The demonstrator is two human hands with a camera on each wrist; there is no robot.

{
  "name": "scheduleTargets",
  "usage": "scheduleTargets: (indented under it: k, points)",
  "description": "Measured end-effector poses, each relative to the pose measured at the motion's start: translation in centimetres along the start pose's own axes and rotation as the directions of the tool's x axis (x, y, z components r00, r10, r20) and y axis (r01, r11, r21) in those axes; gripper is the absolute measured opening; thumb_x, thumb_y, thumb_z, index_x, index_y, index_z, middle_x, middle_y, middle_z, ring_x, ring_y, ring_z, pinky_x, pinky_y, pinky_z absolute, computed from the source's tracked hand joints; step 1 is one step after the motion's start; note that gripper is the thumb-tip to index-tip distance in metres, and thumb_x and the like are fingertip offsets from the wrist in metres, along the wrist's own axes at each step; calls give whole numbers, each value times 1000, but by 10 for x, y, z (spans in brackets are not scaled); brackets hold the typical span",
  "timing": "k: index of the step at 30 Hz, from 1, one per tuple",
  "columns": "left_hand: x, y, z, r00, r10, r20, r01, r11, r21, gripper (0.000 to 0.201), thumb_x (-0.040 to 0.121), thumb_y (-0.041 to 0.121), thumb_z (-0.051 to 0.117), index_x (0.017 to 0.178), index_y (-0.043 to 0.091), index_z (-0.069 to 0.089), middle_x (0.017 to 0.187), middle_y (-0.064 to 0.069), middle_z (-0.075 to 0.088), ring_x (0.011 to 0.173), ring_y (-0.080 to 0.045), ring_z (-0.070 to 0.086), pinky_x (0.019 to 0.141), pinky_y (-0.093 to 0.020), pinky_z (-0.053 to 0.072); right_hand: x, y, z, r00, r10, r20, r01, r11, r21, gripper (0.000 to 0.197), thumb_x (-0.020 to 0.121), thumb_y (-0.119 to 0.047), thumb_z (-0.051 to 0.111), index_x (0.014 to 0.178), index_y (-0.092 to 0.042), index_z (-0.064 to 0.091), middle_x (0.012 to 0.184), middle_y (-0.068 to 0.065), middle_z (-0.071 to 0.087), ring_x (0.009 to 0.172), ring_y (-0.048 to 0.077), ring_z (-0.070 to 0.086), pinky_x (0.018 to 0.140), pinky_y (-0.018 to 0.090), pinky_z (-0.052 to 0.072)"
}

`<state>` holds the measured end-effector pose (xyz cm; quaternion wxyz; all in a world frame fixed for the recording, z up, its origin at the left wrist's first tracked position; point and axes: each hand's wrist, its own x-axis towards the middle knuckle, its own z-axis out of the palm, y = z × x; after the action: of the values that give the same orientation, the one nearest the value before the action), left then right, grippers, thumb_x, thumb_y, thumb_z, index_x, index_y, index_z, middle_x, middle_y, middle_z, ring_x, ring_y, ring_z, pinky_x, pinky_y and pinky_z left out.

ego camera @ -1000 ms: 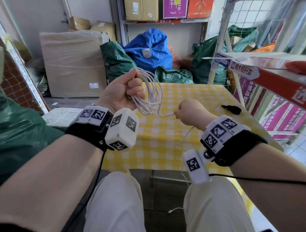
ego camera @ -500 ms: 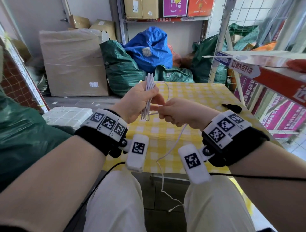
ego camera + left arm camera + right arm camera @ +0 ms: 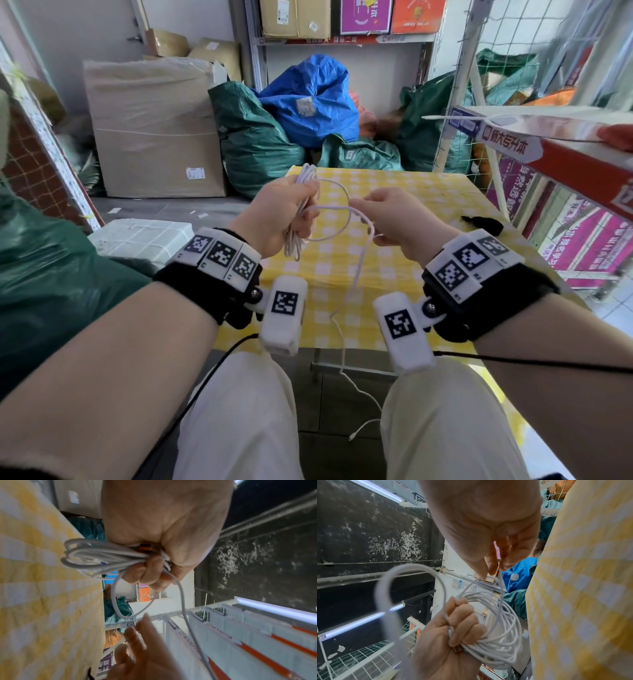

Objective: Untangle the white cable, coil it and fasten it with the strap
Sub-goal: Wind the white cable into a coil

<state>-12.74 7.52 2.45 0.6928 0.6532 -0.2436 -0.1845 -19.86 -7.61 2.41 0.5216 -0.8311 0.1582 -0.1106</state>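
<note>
Half a second ago the two hands were nearly knuckle to knuckle over the table (image 3: pixel 428 192); now they have drawn apart, and a fresh open loop of the cable (image 3: pixel 334 209) spans the gap between them, above the near half of the table.

The table, under its yellow checked cloth, sits just beyond the person's knees. Held over it, the left hand (image 3: pixel 277 214) is clenched round the bundle of turns already made, which stick out above and below the fist; the right wrist view shows a good many turns gathered there. The right hand (image 3: pixel 394 219) pinches a single strand between thumb and fingertips (image 3: pixel 485 573), its other fingers loosely spread, and is feeding the new loop toward the bundle.

From the right hand the loose end of the cable runs down past the near edge of the table and between the knees, ending in a small plug (image 3: pixel 352 437) near the floor. So I'd say the coiling is well along but not finished: a few more turns look needed to take up that tail.

The strap (image 3: pixel 483 222), small and black, lies untouched on the right side of the table, well clear of both hands. Fastening has not begun.
</note>
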Motion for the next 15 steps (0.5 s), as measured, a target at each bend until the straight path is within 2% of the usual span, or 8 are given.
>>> scheduleTargets:
  k: [2, 4, 7, 10, 13, 15]
  points:
    - [-1, 3, -3, 997, -28, 66, 36, 991, -128, 29, 100, 17, 37, 72, 12, 39, 48, -1, 40, 35, -10, 25, 39, -21, 26, 2, 3, 0, 1000, 2, 3, -2, 1000, -23, 15, 88, -23, 65, 90, -11, 58, 78, 4, 57, 64, 13, 54, 50, 20, 48]
    - [-3, 5, -5, 987, -48, 155, 84, 967, -239, 29, 101, 19, 32, 74, 13, 40, 46, 1, 41, 32, -8, 27, 38, -19, 28, 2, 4, 2, 1000, -9, 8, 8, 1000, 9, 10, 85, -13, 68, 85, -12, 58, 80, 4, 60, 66, 13, 58, 51, 22, 50]
    - [-8, 6, -5, 961, -47, 271, 144, 925, -351, 29, 100, 22, 28, 77, 14, 42, 43, 3, 42, 31, -6, 29, 38, -18, 29, 3, 2, 5, 997, -33, -64, 38, 996, 85, 17, 81, -3, 68, 76, -15, 56, 74, 5, 60, 61, 14, 58, 47, 20, 49]
    - [-10, 5, -5, 945, -16, 327, 156, 900, -407, 29, 99, 25, 26, 78, 14, 42, 41, 4, 42, 33, -6, 29, 40, -18, 26, 5, 1, 5, 994, -38, -99, 52, 987, 152, 17, 79, -3, 69, 81, -15, 56, 74, 5, 59, 61, 14, 58, 49, 21, 50]
    - [-12, 7, -5, 933, 0, 359, 162, 893, -421, 24, 97, 26, 28, 79, 15, 41, 41, 5, 42, 34, -6, 29, 44, -19, 23, 5, 3, 7, 997, -63, -51, 71, 982, 173, 15, 81, -7, 70, 85, -14, 58, 77, 5, 61, 63, 12, 58, 52, 22, 52]
    - [-14, 8, -4, 924, -2, 383, 183, 880, -438, 20, 92, 27, 33, 78, 15, 41, 40, 5, 40, 33, -6, 28, 44, -18, 30, 5, 5, 10, 994, -97, -46, 103, 982, 156, 14, 81, -8, 71, 87, -14, 59, 76, 4, 63, 62, 12, 59, 53, 21, 53]
